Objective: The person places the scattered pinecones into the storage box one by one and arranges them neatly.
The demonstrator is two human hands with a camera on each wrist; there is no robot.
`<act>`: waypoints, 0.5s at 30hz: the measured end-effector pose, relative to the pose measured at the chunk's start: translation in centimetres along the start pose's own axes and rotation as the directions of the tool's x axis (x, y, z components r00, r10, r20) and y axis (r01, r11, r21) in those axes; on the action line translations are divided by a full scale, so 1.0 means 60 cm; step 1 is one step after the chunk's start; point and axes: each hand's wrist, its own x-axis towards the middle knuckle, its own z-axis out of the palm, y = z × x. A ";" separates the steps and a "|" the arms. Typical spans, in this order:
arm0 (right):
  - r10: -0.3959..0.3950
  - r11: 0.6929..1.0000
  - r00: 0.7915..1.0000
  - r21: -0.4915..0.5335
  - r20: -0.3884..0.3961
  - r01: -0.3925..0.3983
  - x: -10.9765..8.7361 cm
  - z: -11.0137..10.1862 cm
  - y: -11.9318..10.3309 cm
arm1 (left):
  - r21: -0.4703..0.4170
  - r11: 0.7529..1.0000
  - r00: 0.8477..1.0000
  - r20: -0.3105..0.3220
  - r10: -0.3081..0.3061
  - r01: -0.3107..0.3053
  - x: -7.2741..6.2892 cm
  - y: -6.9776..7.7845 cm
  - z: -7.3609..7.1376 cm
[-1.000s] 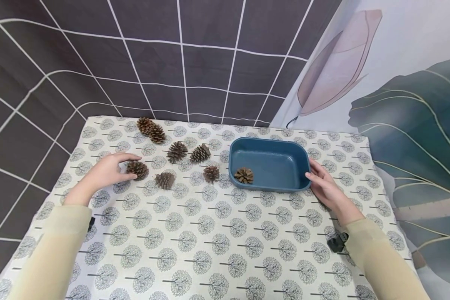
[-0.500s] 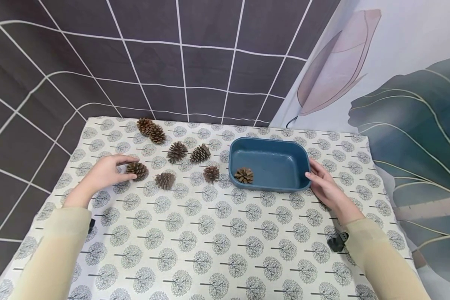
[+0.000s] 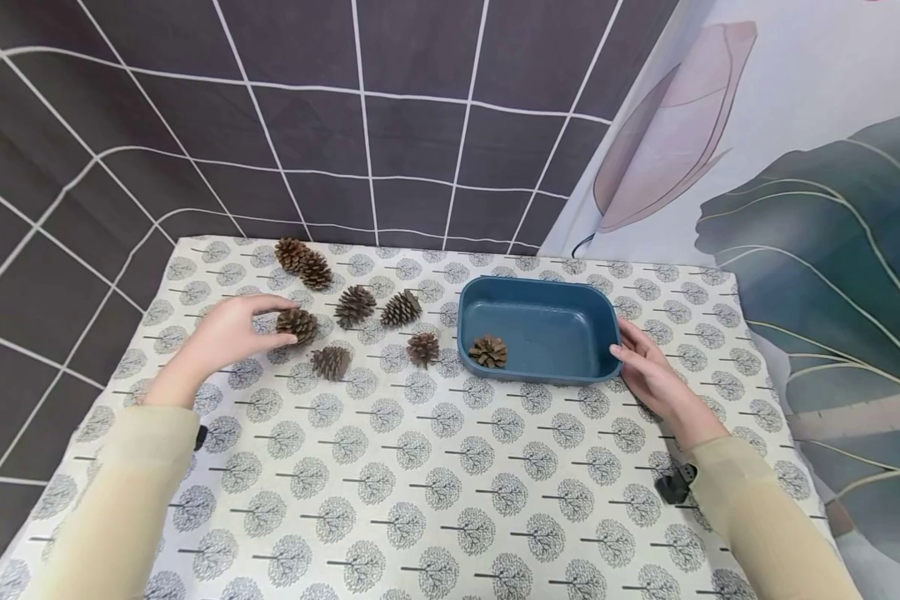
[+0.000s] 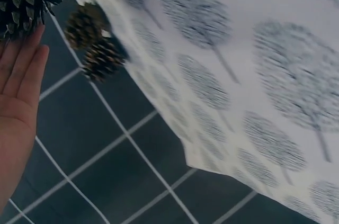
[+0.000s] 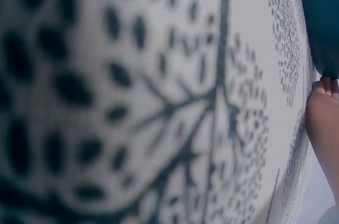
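Between the thumb and fingers of my left hand, a brown pine cone is held at the left of the table in the head view. The left wrist view has this cone at the fingertips, top left. My right hand grips the right end of a blue rectangular container, thumb at the rim and fingers along the outer wall. One pine cone lies inside the container, in its near left corner. Only a strip of the container shows in the right wrist view.
Other pine cones lie on the tree-print tablecloth: a pair at the back left, two mid-left, one near the left hand, and one left of the container. A dark gridded curtain hangs behind.
My left hand has moved right and slightly toward the back, bringing the pine cone with it. The right hand and the container have stayed in place.
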 end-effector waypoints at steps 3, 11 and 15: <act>0.001 1.000 1.000 -0.004 -0.006 -0.001 0.000 0.001 0.000 | -0.008 0.999 0.999 -0.010 0.040 -0.040 0.013 0.016 0.003; 0.006 1.000 1.000 -0.008 0.005 -0.006 0.000 0.000 0.000 | -0.040 0.991 0.991 -0.044 0.128 -0.130 0.059 0.064 0.016; 0.013 1.000 1.000 -0.003 0.003 -0.013 0.001 -0.001 0.000 | -0.076 0.981 0.983 -0.049 0.176 -0.180 0.081 0.092 0.025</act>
